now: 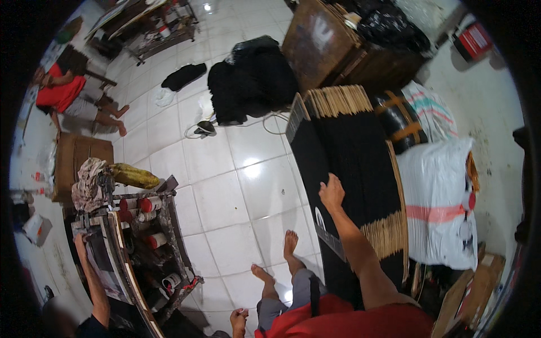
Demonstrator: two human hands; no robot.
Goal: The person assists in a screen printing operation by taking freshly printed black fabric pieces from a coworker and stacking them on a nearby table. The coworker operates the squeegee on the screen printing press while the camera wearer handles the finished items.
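Note:
My right hand (332,191) reaches forward over a row of upright boards covered in black cloth (355,146). Its fingers are bent at the upper edge of the front black-covered board (307,149), and they appear to pinch the cloth there. Bare tan board ends (341,101) stick out at the far end of the row, and more show at the near end. Down beside my grey shorts, my left hand (239,322) hangs with its fingers curled together. Whatever it may hold is too small to make out.
White bulging sacks (437,203) stand right of the boards. On the tiled floor lie a black cloth heap (253,79) and a cable. At left, a rack (169,248) holds cans; a co-worker's hand (80,239) rests beside it. Another person (62,93) sits far left.

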